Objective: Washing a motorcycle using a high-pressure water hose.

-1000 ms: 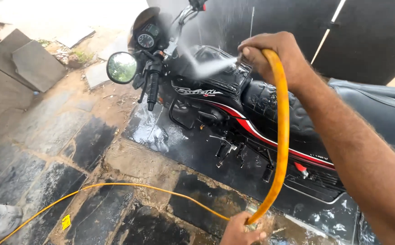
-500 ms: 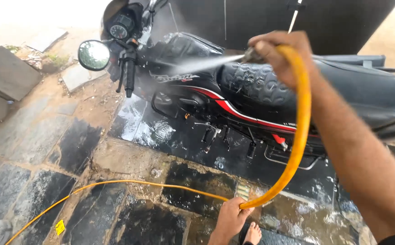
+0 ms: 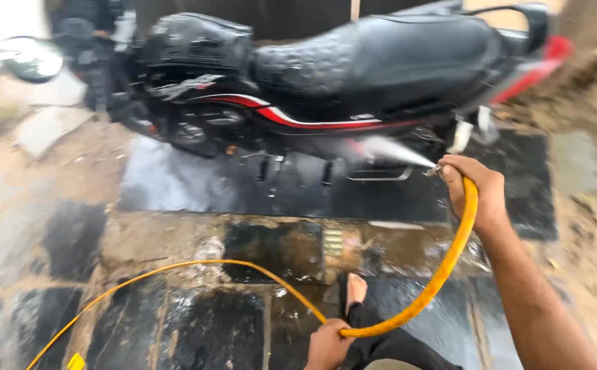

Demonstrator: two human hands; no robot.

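Wet stone paving (image 3: 175,322) is lying below a black motorcycle (image 3: 298,82) — the right hand (image 3: 477,192) is gripping a yellow hose (image 3: 442,274) spraying its lower side, the left hand (image 3: 327,342) clasping the hose nearer the paving

Motorcycle (image 3: 326,75) front wheel and handlebar smeared by motion blur, mirror (image 3: 30,58) blurred at left edge, rear wheel hidden, left hand (image 3: 327,344) cut off by bottom edge, yellow hose (image 3: 449,264) end hidden inside right hand (image 3: 475,192) grip
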